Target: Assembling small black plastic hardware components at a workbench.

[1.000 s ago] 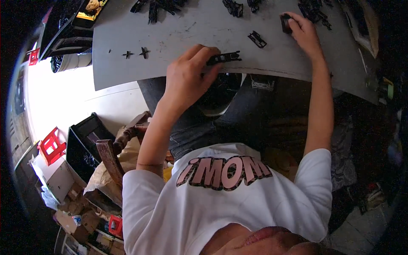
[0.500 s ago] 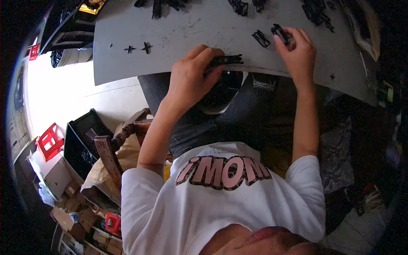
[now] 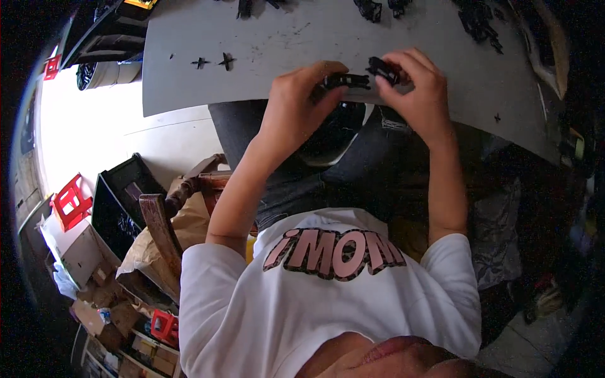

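Near the front edge of the grey table (image 3: 183, 89), my left hand (image 3: 295, 104) is closed round a long black plastic part (image 3: 354, 80). The part's forked end points right, out past my fingers. Just right of it, my right hand (image 3: 419, 94) pinches a shorter black plastic piece (image 3: 383, 69) between thumb and fingers. A small gap lies between the two held parts. My fingers hide much of both, and whether the right hand has more than one piece cannot be made out.
Two black cross-shaped pieces (image 3: 226, 61) lie on the table's left side, and a tiny one (image 3: 497, 118) near its right front edge. Clusters of black parts (image 3: 479, 25) line the far side. At lower left stand a wooden chair (image 3: 157, 214) and a black crate (image 3: 123, 195).
My right hand has moved left and nearer to me with its black piece, toward the part in my left hand. The separate black piece beside it no longer shows on the table.
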Demonstrator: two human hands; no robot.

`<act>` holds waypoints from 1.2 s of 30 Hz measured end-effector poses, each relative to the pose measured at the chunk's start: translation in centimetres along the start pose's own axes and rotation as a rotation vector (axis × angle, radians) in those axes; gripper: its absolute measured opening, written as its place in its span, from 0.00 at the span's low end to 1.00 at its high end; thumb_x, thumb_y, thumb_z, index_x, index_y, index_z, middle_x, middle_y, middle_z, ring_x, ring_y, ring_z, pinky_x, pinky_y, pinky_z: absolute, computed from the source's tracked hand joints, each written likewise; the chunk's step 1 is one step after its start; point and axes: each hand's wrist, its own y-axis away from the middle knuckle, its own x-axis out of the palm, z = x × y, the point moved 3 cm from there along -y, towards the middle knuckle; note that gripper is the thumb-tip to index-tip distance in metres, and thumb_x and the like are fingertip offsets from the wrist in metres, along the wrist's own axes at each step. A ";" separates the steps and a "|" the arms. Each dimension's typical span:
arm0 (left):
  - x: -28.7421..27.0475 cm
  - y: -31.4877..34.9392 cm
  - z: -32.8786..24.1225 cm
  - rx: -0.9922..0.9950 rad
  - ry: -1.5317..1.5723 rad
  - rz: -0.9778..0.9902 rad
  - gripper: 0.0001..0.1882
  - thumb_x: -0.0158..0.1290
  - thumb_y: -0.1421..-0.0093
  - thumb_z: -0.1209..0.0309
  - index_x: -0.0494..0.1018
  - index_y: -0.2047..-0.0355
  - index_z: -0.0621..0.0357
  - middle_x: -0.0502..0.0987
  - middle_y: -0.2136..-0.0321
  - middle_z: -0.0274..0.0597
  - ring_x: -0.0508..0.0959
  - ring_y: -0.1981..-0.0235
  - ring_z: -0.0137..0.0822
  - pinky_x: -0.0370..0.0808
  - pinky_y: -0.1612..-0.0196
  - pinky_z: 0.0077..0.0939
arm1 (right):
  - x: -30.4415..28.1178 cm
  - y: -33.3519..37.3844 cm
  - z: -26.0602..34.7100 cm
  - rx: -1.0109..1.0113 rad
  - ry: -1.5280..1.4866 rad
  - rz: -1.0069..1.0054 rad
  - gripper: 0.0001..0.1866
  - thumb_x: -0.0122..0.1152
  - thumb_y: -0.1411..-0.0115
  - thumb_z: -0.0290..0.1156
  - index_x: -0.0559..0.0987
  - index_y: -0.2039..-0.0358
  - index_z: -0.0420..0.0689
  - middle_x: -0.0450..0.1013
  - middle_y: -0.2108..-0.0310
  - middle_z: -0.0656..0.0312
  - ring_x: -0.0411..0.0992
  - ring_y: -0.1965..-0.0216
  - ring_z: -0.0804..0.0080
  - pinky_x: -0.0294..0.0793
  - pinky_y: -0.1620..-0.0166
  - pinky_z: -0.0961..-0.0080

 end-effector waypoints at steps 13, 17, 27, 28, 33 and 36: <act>0.6 -0.1 0.8 -0.178 0.354 0.036 0.13 0.54 0.45 0.74 0.72 0.58 0.62 0.77 0.79 0.42 0.77 0.77 0.26 0.73 0.73 0.19 | -0.6 -0.3 2.6 -0.130 -0.044 0.088 0.15 0.64 0.55 0.24 0.77 0.63 0.41 0.70 0.64 0.60 0.72 0.64 0.67 0.73 0.64 0.75; 0.7 -0.2 0.8 -0.149 0.369 0.052 0.13 0.54 0.44 0.75 0.72 0.58 0.62 0.77 0.79 0.41 0.77 0.76 0.26 0.73 0.72 0.20 | -1.0 -0.2 2.5 -0.132 -0.018 0.076 0.16 0.65 0.56 0.23 0.78 0.63 0.42 0.70 0.64 0.60 0.72 0.65 0.69 0.73 0.65 0.77; 0.8 -0.4 -0.2 -0.149 0.191 0.040 0.16 0.52 0.43 0.74 0.72 0.53 0.57 0.77 0.72 0.39 0.75 0.73 0.24 0.73 0.67 0.19 | -0.5 0.4 3.3 -0.128 0.074 0.028 0.16 0.65 0.57 0.21 0.78 0.63 0.41 0.70 0.66 0.59 0.72 0.65 0.67 0.72 0.64 0.75; 0.8 -0.5 -0.1 -0.174 0.264 0.042 0.16 0.52 0.43 0.75 0.71 0.53 0.57 0.77 0.71 0.39 0.76 0.72 0.24 0.74 0.67 0.18 | -0.5 0.4 3.2 -0.127 0.073 0.028 0.16 0.65 0.57 0.21 0.78 0.63 0.41 0.70 0.66 0.59 0.72 0.65 0.67 0.72 0.64 0.75; 1.2 -0.5 0.5 -0.139 0.452 -0.050 0.14 0.51 0.43 0.77 0.70 0.55 0.65 0.77 0.75 0.49 0.81 0.70 0.33 0.74 0.70 0.20 | -0.8 0.5 3.1 -0.095 -0.022 0.007 0.17 0.66 0.57 0.21 0.77 0.63 0.40 0.70 0.64 0.59 0.72 0.65 0.65 0.72 0.64 0.73; 1.5 -0.7 -0.2 -0.146 0.339 -0.070 0.15 0.52 0.45 0.76 0.70 0.56 0.65 0.76 0.76 0.50 0.80 0.73 0.36 0.74 0.71 0.24 | -0.4 0.0 3.9 -0.135 0.017 0.012 0.17 0.66 0.57 0.21 0.77 0.63 0.39 0.70 0.64 0.59 0.72 0.64 0.65 0.72 0.64 0.73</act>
